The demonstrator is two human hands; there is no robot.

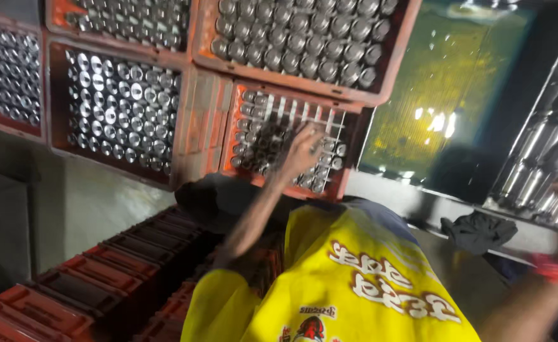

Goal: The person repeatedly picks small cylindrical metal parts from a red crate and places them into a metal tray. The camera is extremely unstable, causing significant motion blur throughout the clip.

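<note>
Dim, tilted view with motion blur, glare on metal cylinders [124,104], dark shadowed corners.

Orange-red plastic crates [203,120] fill the upper left and centre of the frame, each packed with rows of shiny silver metal cylinders [122,104] that make a dotted, grid-like pattern. More orange-red crates, dark inside, are stacked at the lower left [70,297]. A bright yellow shirt [348,285] with white lettering and a red and black emblem fills the bottom centre. A dark yellow-green panel [447,82] with white glints sits upper right. A dark grey cloth [478,229] lies right of centre.
</note>
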